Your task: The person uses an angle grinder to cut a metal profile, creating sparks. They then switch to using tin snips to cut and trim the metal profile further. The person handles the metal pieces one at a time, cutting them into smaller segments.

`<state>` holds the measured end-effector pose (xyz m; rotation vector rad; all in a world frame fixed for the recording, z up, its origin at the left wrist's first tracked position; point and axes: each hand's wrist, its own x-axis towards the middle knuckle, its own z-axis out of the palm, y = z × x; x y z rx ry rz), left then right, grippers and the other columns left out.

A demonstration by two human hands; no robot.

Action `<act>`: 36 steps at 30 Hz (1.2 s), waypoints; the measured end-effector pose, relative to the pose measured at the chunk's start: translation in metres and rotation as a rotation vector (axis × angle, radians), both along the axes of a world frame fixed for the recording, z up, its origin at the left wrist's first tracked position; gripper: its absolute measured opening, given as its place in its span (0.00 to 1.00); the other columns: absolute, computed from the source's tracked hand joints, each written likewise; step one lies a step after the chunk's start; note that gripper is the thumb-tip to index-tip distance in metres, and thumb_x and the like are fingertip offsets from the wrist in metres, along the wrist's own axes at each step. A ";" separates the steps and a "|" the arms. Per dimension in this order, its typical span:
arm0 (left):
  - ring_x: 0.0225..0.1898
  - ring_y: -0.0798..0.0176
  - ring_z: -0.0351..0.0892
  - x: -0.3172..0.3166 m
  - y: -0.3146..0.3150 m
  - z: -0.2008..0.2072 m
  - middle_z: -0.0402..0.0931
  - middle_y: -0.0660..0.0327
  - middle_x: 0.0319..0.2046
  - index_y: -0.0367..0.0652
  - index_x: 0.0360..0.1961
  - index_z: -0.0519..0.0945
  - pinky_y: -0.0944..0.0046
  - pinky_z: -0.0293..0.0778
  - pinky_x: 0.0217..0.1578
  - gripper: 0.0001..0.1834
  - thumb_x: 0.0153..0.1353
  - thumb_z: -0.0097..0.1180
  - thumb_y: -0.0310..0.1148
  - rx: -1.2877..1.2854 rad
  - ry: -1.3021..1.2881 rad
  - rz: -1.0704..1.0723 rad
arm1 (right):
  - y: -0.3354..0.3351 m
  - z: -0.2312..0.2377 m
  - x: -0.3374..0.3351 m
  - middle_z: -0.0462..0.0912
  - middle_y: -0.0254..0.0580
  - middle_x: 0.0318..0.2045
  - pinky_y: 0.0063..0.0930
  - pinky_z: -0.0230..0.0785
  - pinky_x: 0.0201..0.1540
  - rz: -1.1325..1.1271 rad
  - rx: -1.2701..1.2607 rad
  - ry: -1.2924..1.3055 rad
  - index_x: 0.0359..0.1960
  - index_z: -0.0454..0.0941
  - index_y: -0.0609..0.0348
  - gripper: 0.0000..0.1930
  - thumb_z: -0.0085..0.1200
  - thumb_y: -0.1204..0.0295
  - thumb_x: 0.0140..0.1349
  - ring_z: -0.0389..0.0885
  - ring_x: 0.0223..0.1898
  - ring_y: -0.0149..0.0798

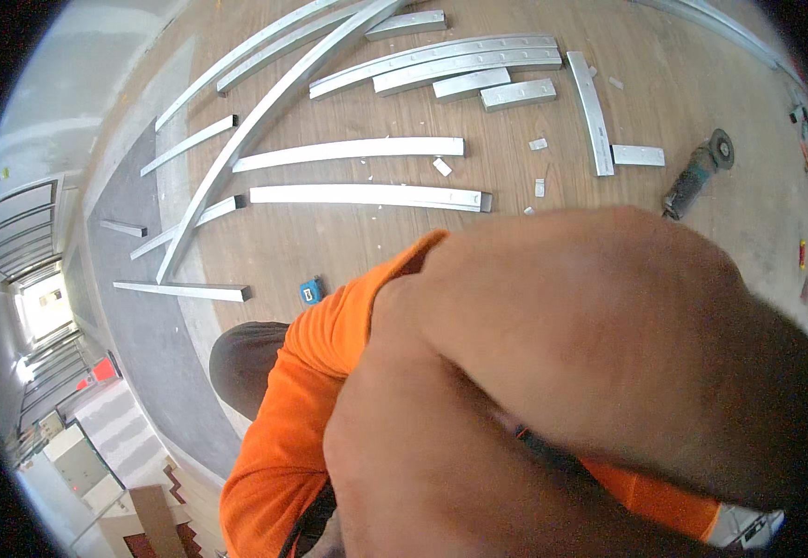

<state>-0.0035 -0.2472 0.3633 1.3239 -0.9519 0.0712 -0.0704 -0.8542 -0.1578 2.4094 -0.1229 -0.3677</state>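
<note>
The view is largely blocked by a bare forearm (pixel 608 353) raised close to the camera, with an orange sleeve (pixel 301 409) seen at 7 o'clock. Neither the left hand nor the right hand is shown, so whether each grip is released, clenched or closed on something cannot be told. Nothing is seen being held or touched.

Beyond the arm, a wooden floor (pixel 348 246) is strewn with cut metal channels. The two nearest are laid almost parallel at 11 o'clock: one channel (pixel 367 195) just above the arm, and a second channel (pixel 348 149) a little further off. A long rail (pixel 264 112) is laid slantwise across them toward 12 o'clock, and shorter pieces are scattered around it. Small offcuts (pixel 443 167) are left between the lengths. A blue tape measure (pixel 311 291) is set down on the floor just beside the sleeve, nearer to the arm than any other tool. An angle grinder (pixel 697 177) is laid at 2 o'clock, well apart from the tape measure.

It is judged that measuring and cutting of channel is the work in hand, at a pause with the tools put down. Before anything further could be picked up, the arm would need to be lowered and a hand brought into view over the floor.
</note>
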 end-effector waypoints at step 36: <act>0.37 0.55 0.82 -0.063 0.119 0.047 0.81 0.61 0.36 0.50 0.38 0.81 0.58 0.78 0.37 0.10 0.60 0.65 0.40 0.001 -0.129 -0.193 | 0.340 0.369 -0.065 0.68 0.52 0.67 0.57 0.67 0.63 -0.607 0.836 0.083 0.69 0.62 0.61 0.31 0.54 0.68 0.65 0.67 0.68 0.53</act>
